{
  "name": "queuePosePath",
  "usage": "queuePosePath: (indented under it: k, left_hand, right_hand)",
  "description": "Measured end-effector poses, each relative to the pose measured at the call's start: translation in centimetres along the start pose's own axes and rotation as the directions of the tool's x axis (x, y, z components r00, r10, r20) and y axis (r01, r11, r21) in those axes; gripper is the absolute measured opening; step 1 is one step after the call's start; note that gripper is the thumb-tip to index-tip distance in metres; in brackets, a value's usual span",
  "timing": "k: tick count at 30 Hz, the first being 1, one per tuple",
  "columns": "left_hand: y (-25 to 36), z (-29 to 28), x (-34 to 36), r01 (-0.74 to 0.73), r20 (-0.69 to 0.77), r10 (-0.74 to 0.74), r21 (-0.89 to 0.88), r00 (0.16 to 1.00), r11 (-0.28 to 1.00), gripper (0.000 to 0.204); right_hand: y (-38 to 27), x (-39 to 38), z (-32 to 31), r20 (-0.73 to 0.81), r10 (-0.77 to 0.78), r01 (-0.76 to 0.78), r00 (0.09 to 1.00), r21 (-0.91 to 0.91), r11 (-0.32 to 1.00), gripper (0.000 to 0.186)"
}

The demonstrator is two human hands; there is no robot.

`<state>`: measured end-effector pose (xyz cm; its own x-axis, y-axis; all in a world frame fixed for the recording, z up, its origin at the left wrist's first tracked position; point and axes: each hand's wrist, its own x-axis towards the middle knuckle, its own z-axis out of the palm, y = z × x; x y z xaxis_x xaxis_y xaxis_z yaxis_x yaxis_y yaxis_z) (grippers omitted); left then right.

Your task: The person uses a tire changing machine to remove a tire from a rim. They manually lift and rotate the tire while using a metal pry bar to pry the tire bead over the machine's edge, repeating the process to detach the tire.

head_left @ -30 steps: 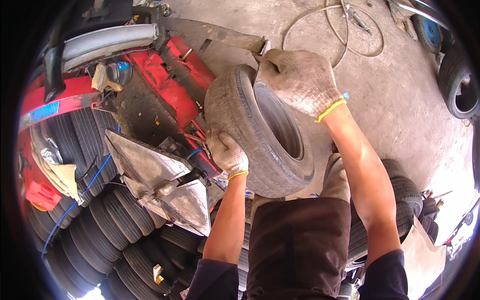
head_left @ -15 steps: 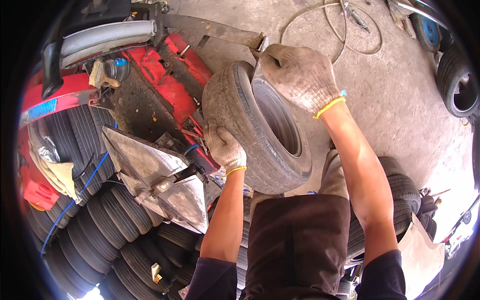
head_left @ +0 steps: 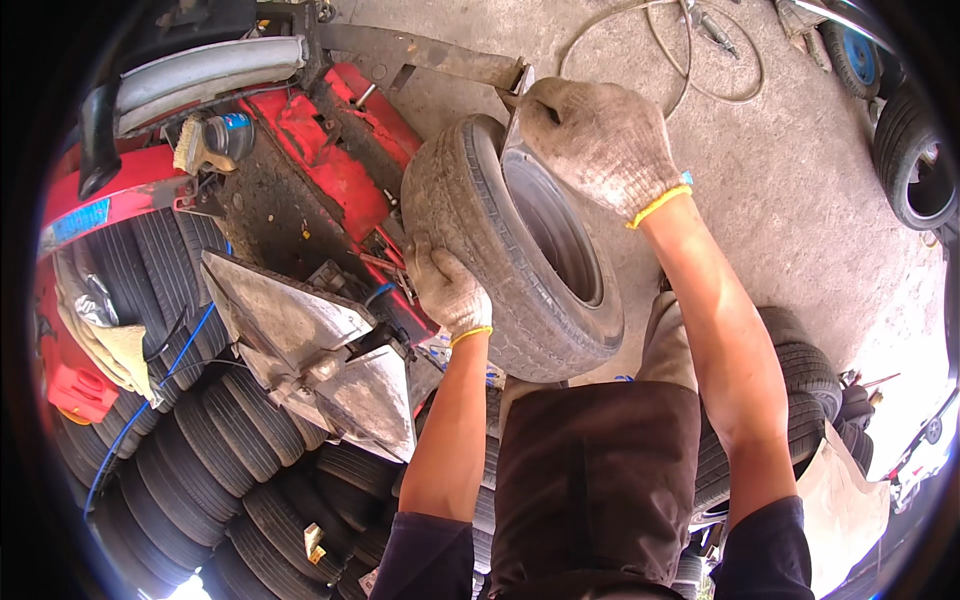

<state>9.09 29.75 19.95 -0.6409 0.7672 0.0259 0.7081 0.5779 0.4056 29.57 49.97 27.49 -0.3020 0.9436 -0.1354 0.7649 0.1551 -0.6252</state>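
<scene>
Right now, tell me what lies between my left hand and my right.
The head view shows the tire and part of its wheel between left hand and right hand.

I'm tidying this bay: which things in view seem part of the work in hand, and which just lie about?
Seemingly in use:
tyre, touched by the left hand
metal arm, by the right hand

Apparently lying about:
coiled hose
brush
jar
cream cloth

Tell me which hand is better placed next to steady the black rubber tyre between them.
Probably the left hand, its dirty-white knitted glove resting against the tyre. The right hand, similarly gloved, is farther up, near a long flat metal bar.
</scene>
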Motion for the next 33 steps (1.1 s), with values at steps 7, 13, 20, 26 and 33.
queuePosePath:
  k: [7, 13, 20, 26, 33]
  left_hand:
    - [-0.50, 0.02, -0.01, -0.032, -0.004, 0.032, -0.016, 0.999, 0.999, 0.045]
    - [-0.31, -0.02, 0.10, -0.006, 0.033, 0.005, 0.016, 0.999, 1.000, 0.044]
    - [-0.22, -0.04, 0.11, -0.009, 0.034, 0.009, 0.019, 0.999, 1.000, 0.044]
    - [-0.37, 0.05, 0.06, -0.028, 0.014, 0.028, 0.015, 1.000, 0.999, 0.043]
    - [-0.71, 0.10, -0.05, -0.043, 0.010, 0.043, 0.025, 0.999, 0.999, 0.042]
  right_hand:
    - [-0.25, 0.06, -0.02, 0.012, 0.016, -0.016, 1.000, -0.027, 1.000, 0.035]
    - [-0.19, -0.02, 0.02, 0.000, 0.013, -0.013, 1.000, -0.023, 1.000, 0.032]
    - [-0.42, -0.05, -0.37, 0.058, 0.070, -0.070, 0.996, -0.002, 0.998, 0.032]
    - [-0.49, 0.01, -0.40, 0.043, 0.074, -0.075, 0.996, 0.011, 0.997, 0.033]
    - [-0.46, 0.11, -0.55, 0.111, 0.097, -0.099, 0.989, 0.009, 0.995, 0.036]
